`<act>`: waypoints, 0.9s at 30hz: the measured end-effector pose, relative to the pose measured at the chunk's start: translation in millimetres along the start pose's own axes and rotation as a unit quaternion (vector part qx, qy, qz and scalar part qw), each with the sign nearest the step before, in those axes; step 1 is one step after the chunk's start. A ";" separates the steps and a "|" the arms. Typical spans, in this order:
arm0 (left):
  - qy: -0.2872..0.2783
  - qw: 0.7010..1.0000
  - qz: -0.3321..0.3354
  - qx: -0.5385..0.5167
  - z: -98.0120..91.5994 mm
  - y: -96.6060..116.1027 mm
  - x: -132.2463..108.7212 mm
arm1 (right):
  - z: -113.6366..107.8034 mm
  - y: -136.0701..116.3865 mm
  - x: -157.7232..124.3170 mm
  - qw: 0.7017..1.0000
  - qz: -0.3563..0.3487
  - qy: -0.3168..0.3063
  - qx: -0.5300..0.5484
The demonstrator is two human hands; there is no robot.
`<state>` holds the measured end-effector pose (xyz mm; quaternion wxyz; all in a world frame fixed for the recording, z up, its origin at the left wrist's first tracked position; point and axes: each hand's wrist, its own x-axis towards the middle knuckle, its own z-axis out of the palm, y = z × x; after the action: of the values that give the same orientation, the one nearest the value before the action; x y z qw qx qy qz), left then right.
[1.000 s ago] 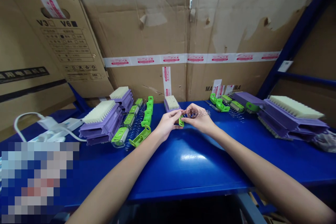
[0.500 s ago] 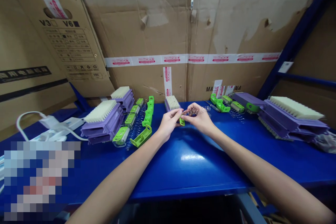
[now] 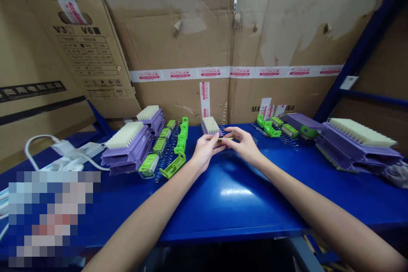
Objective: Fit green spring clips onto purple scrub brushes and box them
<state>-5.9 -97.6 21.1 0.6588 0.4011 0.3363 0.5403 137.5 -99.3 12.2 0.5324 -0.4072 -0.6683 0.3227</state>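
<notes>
My left hand (image 3: 206,149) and my right hand (image 3: 245,145) meet at the middle of the table. Between their fingertips is a small flat green plastic part (image 3: 227,138), seen nearly edge-on and partly hidden. A thin coil spring (image 3: 225,112) stands upright above the fingers; its lower end is hidden. Both hands are closed in a pinch on the green part. Just behind my left hand sits a purple brush (image 3: 211,126) with its pale bristles up. A clear plastic edge (image 3: 254,140) shows beside my right hand.
On the left are purple brushes (image 3: 126,146), green-topped clear pieces (image 3: 148,165), springs and green brackets (image 3: 174,165). Similar green parts (image 3: 272,129) and purple brushes (image 3: 357,144) lie right. A white power strip (image 3: 75,155) is at far left. Cardboard (image 3: 178,42) stands behind the blue table.
The spring, lying sideways at my right hand before, now stands upright above the fingers. The green part has turned from tilted down to nearly flat. The view has shifted slightly.
</notes>
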 end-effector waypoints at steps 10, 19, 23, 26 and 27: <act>0.001 0.853 0.238 0.465 -13.5 -5.4 4.4 | -5.7 8.9 5.5 0.991 0.034 0.131 -0.018; 0.044 0.616 0.190 0.763 -25.7 -4.4 7.9 | -19.2 -9.6 3.1 0.941 -0.097 0.238 -0.218; 0.007 0.593 0.172 0.786 -26.7 -3.1 8.5 | -21.9 -9.3 4.8 0.917 -0.147 0.267 -0.256; -0.027 0.556 0.195 0.807 -23.1 -2.3 4.8 | -24.5 -9.4 5.3 0.906 -0.166 0.286 -0.266; -0.034 0.544 0.201 0.814 -20.8 -3.1 2.5 | -25.5 -9.5 5.4 0.903 -0.171 0.290 -0.267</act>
<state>-22.3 -92.0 8.9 -0.0648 0.8405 0.5196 0.1390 160.0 -99.0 28.6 0.6207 -0.4893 -0.6051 -0.0959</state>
